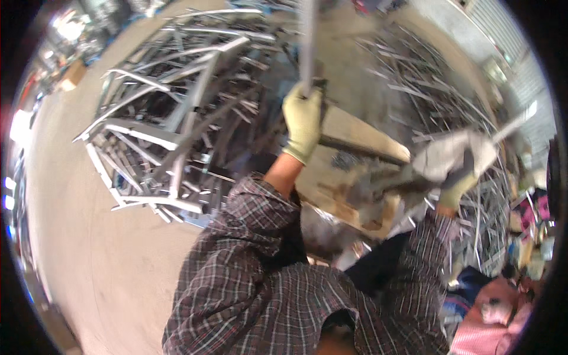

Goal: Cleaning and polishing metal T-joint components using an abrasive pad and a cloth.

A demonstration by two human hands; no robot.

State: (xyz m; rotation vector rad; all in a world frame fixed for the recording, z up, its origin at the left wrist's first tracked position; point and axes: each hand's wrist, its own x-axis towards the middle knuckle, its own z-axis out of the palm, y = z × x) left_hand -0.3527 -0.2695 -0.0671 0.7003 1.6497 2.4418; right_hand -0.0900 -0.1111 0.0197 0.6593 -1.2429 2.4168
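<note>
My left hand, in a pale yellow glove, is closed round a long grey metal bar that stands up past the top of the view. At the right, my gloved right hand is smeared by motion. It appears closed on something dark, beside a broad pale grey piece too blurred to name. Between my hands lies a wooden board, with a dark metal bar along its edge. A blurred dark grey form sits over the wood nearer to me.
A big heap of metal frames and strips spreads over the floor at the left. Another scrap heap lies at the far right and runs down that side. Bare concrete floor shows on the left. Pink checked cloth lies at the lower right.
</note>
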